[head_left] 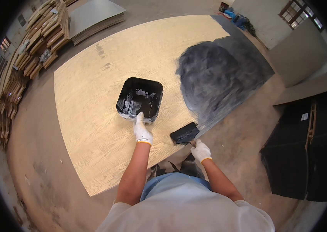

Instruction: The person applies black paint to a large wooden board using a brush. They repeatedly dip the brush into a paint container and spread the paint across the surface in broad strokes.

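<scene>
My left hand (pixel 143 129), in a white knit glove, grips the near rim of a black square tub (pixel 122 94), thumb over the edge. Dark wet residue and pale smears coat the tub's inside. My right hand (pixel 201 151), gloved alike, is closed round the short handle of a wide, black-coated paintbrush (pixel 184 133). The brush head is over the near edge of a large pale wood-grain board (pixel 94 104); whether it touches cannot be made out. Dark grey-black paint (pixel 213 73) covers the board's right end, with streaky swirls and a ragged left border.
Stacked wooden boards (pixel 41 50) line the left wall, beside a pile of grey sheets (pixel 94 17). Large black panels (pixel 287 154) lie at the right. A grey sheet (pixel 302 54) leans on the right wall. Blue and dark items (pixel 237 18) sit beyond the board's far right corner.
</scene>
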Action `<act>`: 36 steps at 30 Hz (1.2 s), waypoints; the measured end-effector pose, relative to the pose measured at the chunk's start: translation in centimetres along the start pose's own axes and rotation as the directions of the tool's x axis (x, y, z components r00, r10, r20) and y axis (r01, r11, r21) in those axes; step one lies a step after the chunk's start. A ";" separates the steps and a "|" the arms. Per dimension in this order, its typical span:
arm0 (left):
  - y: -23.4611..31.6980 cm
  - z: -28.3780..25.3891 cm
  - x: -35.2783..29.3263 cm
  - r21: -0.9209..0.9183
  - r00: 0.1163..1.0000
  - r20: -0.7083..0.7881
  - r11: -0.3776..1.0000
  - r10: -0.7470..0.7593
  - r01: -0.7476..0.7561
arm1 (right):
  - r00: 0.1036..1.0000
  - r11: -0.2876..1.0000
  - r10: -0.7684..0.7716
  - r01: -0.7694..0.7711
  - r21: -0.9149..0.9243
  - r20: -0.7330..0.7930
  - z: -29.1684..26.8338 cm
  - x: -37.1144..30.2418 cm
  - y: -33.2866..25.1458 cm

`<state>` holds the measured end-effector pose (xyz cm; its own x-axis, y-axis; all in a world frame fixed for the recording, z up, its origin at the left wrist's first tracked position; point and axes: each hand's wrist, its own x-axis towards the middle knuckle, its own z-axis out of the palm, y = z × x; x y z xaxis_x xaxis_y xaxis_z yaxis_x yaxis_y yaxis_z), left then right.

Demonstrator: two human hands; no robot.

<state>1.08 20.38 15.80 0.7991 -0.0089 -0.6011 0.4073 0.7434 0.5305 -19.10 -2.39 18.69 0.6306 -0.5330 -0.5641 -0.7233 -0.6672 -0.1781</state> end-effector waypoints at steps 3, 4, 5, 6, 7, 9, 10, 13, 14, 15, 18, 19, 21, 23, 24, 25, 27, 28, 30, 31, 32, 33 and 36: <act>3.5 -2.6 0.1 0.067 0.997 0.030 0.995 0.067 -0.069 | 0.997 0.994 0.011 -0.002 0.110 -0.080 -0.4 -1.3 -2.3; 4.3 -3.6 -0.3 0.059 0.995 0.063 0.995 0.081 -0.085 | 0.991 0.986 -0.018 0.040 0.164 -0.132 -1.1 -1.9 -2.6; 5.2 -4.5 -0.8 0.049 0.991 0.098 0.994 0.094 -0.099 | 0.981 0.973 -0.043 0.084 0.213 -0.188 -2.2 -2.8 -3.3; 6.1 -5.4 -1.5 -0.010 0.994 0.092 0.999 0.052 -0.052 | 0.983 0.959 -0.051 0.098 0.266 -0.177 -3.6 -3.8 -4.5; 7.0 -6.1 -2.2 0.026 0.991 0.111 0.997 0.073 -0.077 | 0.965 0.948 -0.119 0.179 0.262 -0.232 -4.9 -4.4 -5.5; 9.2 -7.1 -4.7 0.096 0.983 0.136 0.986 0.119 -0.133 | 0.910 0.908 -0.259 0.344 0.239 -0.325 -6.8 -5.2 -7.0; 9.4 -7.6 -5.0 0.093 0.982 0.131 0.984 0.137 -0.150 | 0.858 0.838 -0.365 0.472 0.274 -0.360 -7.5 -4.6 -7.2; 11.6 -9.2 -7.6 0.148 0.988 0.036 0.977 0.149 -0.152 | 0.688 0.718 -0.608 0.690 0.097 -0.396 -10.8 -5.6 -12.6; 12.5 -11.5 -7.3 0.134 0.983 0.054 0.974 0.177 -0.182 | 0.673 0.710 -0.674 0.704 -0.018 -0.304 -12.5 -7.9 -16.6; 13.3 -12.2 -7.9 0.135 0.988 0.029 0.979 0.151 -0.153 | 0.667 0.698 -0.714 0.701 -0.146 -0.214 -13.7 -9.8 -20.0; 14.3 -13.6 -10.3 0.117 0.991 0.000 0.984 0.137 -0.136 | 0.594 0.514 -0.804 0.724 -0.461 0.037 -12.5 -11.2 -27.2; 14.4 -14.3 -10.5 0.131 0.986 0.006 0.978 0.164 -0.163 | 0.568 0.444 -0.813 0.744 -0.498 0.124 -11.0 -11.2 -29.3; 14.8 -16.6 -11.3 0.170 0.976 -0.001 0.961 0.219 -0.216 | 0.586 0.274 -0.734 0.718 -0.640 0.343 -7.8 -13.0 -34.6; 14.7 -17.6 -12.0 0.181 0.974 -0.019 0.959 0.226 -0.219 | 0.521 0.038 -0.674 0.733 -0.679 0.524 -3.9 -12.1 -37.9; 14.8 -17.7 -12.7 0.200 0.969 -0.021 0.951 0.246 -0.237 | 0.463 -0.036 -0.665 0.764 -0.644 0.587 -2.0 -11.3 -39.1; 14.8 -17.6 -13.3 0.216 0.965 -0.022 0.943 0.263 -0.252 | 0.406 -0.110 -0.647 0.788 -0.606 0.646 -0.4 -10.5 -40.4; 14.8 -17.7 -13.7 0.181 0.966 -0.047 0.953 0.255 -0.243 | 0.449 -0.127 -0.580 0.775 -0.620 0.680 2.3 -9.5 -42.6; 14.8 -17.8 -13.7 0.161 0.965 -0.061 0.957 0.255 -0.243 | 0.434 -0.131 -0.585 0.783 -0.608 0.685 3.6 -8.4 -43.1; 15.4 -18.9 -14.0 0.031 0.967 -0.125 0.975 0.224 -0.221 | 0.390 -0.167 -0.583 0.801 -0.575 0.712 5.3 -8.6 -44.1; 15.4 -19.6 -14.0 0.042 0.965 -0.128 0.973 0.229 -0.225 | 0.378 -0.188 -0.575 0.802 -0.567 0.726 5.7 -8.5 -44.4; 15.6 -20.3 -13.8 0.057 0.962 -0.133 0.971 0.239 -0.233 | 0.362 -0.210 -0.570 0.804 -0.557 0.738 5.8 -9.1 -45.0; 15.7 -20.9 -13.6 0.072 0.960 -0.132 0.969 0.246 -0.238 | 0.342 -0.227 -0.610 0.789 -0.571 0.715 5.8 -9.7 -45.5; 16.9 -21.2 -12.3 0.044 0.958 -0.176 0.974 0.227 -0.223 | 0.305 -0.221 -0.693 0.773 -0.595 0.654 4.4 -11.3 -47.0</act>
<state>-11.26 47.25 19.47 0.7802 0.2782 -0.5603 0.2381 0.6962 0.6772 6.54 37.29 29.94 0.5091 0.6399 -0.5756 0.8147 -0.5739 0.0826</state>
